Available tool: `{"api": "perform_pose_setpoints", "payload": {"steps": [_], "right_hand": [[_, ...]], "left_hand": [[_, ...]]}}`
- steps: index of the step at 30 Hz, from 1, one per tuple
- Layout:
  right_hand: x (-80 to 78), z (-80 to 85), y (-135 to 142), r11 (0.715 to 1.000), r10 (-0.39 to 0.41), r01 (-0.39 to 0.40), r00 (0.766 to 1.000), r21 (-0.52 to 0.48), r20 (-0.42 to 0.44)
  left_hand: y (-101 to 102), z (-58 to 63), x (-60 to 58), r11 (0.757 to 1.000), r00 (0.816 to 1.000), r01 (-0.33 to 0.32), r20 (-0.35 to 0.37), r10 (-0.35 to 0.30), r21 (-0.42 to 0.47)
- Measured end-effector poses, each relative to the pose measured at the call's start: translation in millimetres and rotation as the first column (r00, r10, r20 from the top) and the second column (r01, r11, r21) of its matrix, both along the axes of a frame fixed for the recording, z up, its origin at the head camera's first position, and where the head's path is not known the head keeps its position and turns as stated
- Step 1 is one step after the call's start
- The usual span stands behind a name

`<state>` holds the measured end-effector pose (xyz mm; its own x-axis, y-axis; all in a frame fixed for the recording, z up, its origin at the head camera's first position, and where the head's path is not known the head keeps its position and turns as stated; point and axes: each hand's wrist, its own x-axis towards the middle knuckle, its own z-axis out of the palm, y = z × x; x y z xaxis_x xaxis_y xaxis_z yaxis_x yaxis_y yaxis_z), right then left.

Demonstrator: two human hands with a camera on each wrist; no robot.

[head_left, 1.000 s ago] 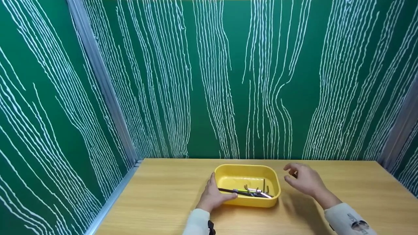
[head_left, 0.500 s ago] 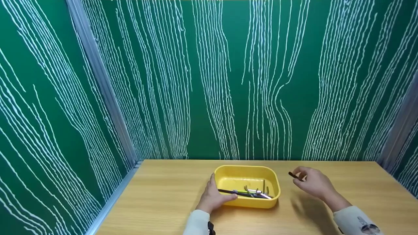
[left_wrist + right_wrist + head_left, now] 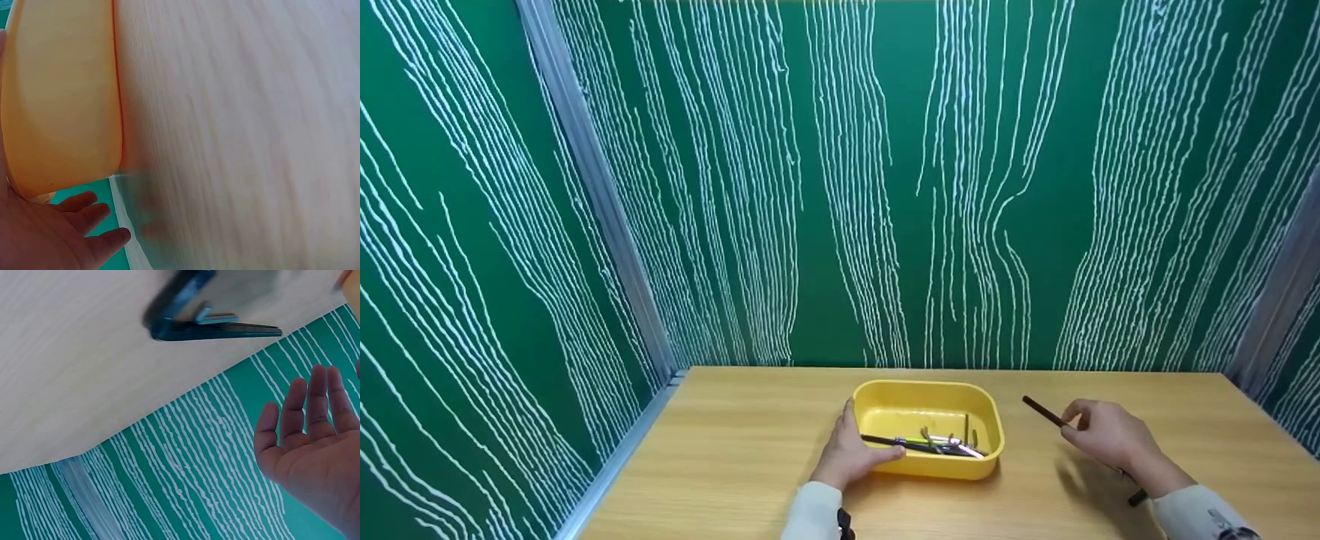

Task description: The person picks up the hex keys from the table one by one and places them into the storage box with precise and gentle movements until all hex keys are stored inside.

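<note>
My left hand (image 3: 851,454) grips the near left corner of a yellow plastic box (image 3: 930,469), its thumb across the front rim. In the left wrist view the fingers (image 3: 107,242) of that hand stretch past the box. Inside the box lie several thin, pen-like items (image 3: 949,444), dark, silver and yellow-green. To the right of the box, my right hand (image 3: 1117,439) pinches a thin dark stick-like thing (image 3: 1041,409), which points up and left. The right wrist view has a blurred dark angular thing (image 3: 219,332) near the palm (image 3: 315,461); I cannot tell its kind.
The box stands on a light wooden table (image 3: 720,442), toward its back edge. Green walls (image 3: 840,187) with wavy white lines rise behind and to the sides. Grey corner posts (image 3: 600,180) stand at the left and right. Light sleeves (image 3: 810,514) cover the forearms.
My right hand has moved right and nearer, away from the box. The dark stick, out of sight at first, now protrudes well beyond the fingertips. My left hand and the box stay put.
</note>
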<state>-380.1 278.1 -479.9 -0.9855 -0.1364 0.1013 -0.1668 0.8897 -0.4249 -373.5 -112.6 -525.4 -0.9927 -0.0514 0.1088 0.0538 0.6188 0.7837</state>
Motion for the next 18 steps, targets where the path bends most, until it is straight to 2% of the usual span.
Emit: {"api": "perform_pose_setpoints", "payload": {"steps": [6, 13, 18], "right_hand": [[1.7, -3.7, 10, 0.999, -0.020, 0.018, 0.999, 0.031, 0.048], [4.2, -9.4, 20, 0.998, -0.033, 0.030, 0.998, 0.061, 0.061], [5.0, -17.1, 28, 0.996, -0.048, 0.037, 0.991, 0.083, 0.126]], "left_hand": [[0, 1.3, -1.3, 1.000, 1.000, -0.002, 0.006, 0.003, -0.007], [-1, 2.3, -1.0, 0.999, 1.000, -0.002, -0.009, 0.002, -0.035], [0, 0.1, 0.2, 0.999, 1.000, 0.000, 0.000, 0.000, -0.037]]}}
